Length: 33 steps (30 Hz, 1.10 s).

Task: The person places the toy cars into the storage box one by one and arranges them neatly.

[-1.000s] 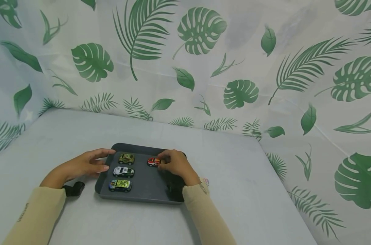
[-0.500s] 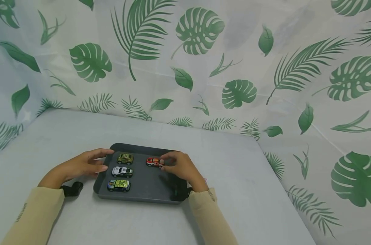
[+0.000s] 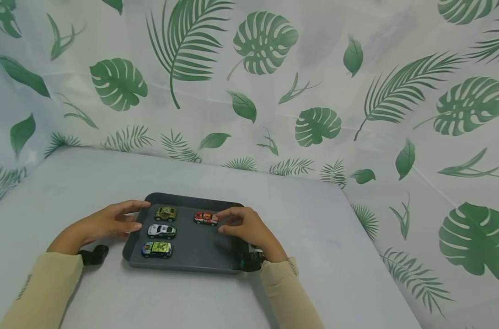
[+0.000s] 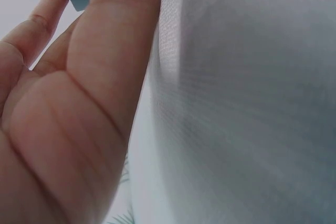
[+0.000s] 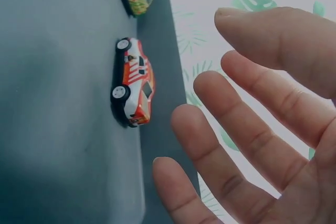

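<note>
A dark grey tray (image 3: 195, 260) holds several toy cars. Along its left side stand a camouflage toy car (image 3: 165, 213), a white toy car (image 3: 161, 231) and a yellow-green toy car (image 3: 157, 249). Towards the back right sits a red-and-white toy car (image 3: 206, 218), also large in the right wrist view. My left hand (image 3: 105, 224) touches the tray's left edge with extended fingers; its palm fills much of the left wrist view. Just right of the red-and-white car is my right hand (image 3: 249, 228), fingers spread and apart from it, holding nothing.
The tray lies on a white-covered table (image 3: 335, 256). A white curtain (image 3: 216, 105) with green leaf prints rises behind the table and along its sides. Black wrist gear (image 3: 94, 256) hangs by the left wrist.
My right hand has let go of the red-and-white toy car and drawn back to the right. The car stays on the tray. My left hand keeps its place at the tray edge.
</note>
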Available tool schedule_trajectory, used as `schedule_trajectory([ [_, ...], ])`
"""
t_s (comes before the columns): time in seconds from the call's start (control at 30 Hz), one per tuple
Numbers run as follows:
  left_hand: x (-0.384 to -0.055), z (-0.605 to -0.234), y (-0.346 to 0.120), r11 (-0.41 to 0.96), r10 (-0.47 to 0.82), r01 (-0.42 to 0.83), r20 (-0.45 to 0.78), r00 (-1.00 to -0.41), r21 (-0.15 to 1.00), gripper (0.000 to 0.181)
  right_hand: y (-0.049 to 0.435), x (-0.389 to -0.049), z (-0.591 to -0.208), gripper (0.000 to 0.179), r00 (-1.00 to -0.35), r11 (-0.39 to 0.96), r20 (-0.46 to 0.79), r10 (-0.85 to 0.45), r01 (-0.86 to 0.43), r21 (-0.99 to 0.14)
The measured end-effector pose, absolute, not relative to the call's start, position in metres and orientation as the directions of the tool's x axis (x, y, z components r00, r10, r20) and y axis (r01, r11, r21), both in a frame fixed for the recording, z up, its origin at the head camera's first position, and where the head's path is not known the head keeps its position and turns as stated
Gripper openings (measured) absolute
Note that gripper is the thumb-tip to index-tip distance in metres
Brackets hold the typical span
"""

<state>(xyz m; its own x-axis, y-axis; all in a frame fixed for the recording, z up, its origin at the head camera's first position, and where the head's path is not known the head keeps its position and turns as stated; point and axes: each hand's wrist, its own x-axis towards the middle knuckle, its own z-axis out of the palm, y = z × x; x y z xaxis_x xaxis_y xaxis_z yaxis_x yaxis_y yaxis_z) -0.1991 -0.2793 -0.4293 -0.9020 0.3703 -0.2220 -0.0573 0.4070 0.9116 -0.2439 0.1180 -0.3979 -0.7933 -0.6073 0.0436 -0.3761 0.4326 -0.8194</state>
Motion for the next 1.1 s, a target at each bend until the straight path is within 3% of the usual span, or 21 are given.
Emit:
schedule_trajectory([
  [0.63,-0.199,-0.429,-0.279,0.412,0.373,-0.052,-0.220,-0.901,0.910,0.079,0.144,-0.230,-0.398,0.036,-0.788,0.327,0.064,-0.612,-0.326,-0.887],
  [1.1,-0.199,-0.431,-0.281,0.422,0.369,-0.055,-0.227,-0.901,0.905,0.079,0.167,-0.223,-0.405,0.032,-0.829,0.301,0.148,-0.539,-0.353,-0.886],
])
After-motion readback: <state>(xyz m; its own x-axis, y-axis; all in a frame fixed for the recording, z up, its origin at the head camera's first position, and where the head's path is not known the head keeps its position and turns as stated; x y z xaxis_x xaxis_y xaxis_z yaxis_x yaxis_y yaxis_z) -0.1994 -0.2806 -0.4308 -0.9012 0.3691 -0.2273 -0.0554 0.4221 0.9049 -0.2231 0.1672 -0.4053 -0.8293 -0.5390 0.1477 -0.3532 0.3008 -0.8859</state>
